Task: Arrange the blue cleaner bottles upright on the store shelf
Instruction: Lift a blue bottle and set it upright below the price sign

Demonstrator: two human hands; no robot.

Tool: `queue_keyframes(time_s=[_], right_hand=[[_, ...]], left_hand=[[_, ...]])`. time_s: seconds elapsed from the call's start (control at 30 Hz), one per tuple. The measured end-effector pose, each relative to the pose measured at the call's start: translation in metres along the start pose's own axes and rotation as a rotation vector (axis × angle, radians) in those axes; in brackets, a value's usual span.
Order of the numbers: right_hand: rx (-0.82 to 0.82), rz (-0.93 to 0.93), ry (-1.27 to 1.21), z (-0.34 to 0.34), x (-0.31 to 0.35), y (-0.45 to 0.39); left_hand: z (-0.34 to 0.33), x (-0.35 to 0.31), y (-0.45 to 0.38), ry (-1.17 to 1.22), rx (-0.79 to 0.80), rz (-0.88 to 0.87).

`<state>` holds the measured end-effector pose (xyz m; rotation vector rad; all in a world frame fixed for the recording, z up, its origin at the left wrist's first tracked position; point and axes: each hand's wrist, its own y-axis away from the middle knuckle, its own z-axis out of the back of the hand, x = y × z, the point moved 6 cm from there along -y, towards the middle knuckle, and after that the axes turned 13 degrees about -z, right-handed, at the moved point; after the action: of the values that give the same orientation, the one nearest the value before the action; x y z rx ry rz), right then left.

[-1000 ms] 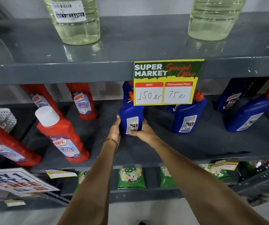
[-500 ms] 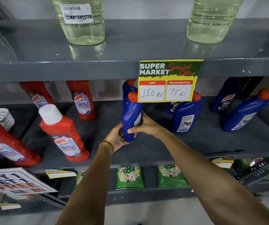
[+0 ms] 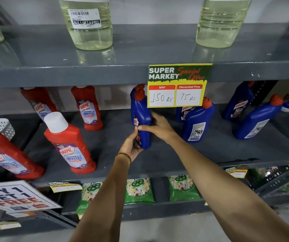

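Since a second ago the blue bottle (image 3: 141, 117) has been turned: back label was facing out, now its narrow edge is showing and the front label is swinging round to the left. Both hands are grasping it. Left hand (image 3: 131, 145) is cupping the base from below-left, right hand (image 3: 157, 127) is wrapping the body from the right, thumb across the front. The bottle is standing roughly upright, base at or just above the middle shelf (image 3: 210, 154); contact is hard to tell.

Step in hand: rotating this one to face forward. Next move is calling for finishing the twist, seating it flat, then letting go.

To the right of the right hand, the neighbouring blue bottle (image 3: 197, 123) is showing its back label, and another further right (image 3: 257, 121) is leaning. Probably those next.
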<state>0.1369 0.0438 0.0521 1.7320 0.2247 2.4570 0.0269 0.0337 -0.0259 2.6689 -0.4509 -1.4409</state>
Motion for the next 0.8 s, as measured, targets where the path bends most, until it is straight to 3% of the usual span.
queue_keyframes(time_s=[0.37, 0.63, 0.8], right_hand=[[0.121, -0.011, -0.172, 0.0, 0.004, 0.0], [0.178, -0.022, -0.175, 0.0, 0.004, -0.001], [0.172, -0.043, -0.189, 0.006, -0.004, -0.005]], left_hand=[[0.027, -0.02, -0.007, -0.4, 0.084, -0.053], [0.036, -0.042, -0.017, -0.833, -0.076, -0.254], [0.024, -0.042, -0.015, -0.909, -0.074, -0.326]])
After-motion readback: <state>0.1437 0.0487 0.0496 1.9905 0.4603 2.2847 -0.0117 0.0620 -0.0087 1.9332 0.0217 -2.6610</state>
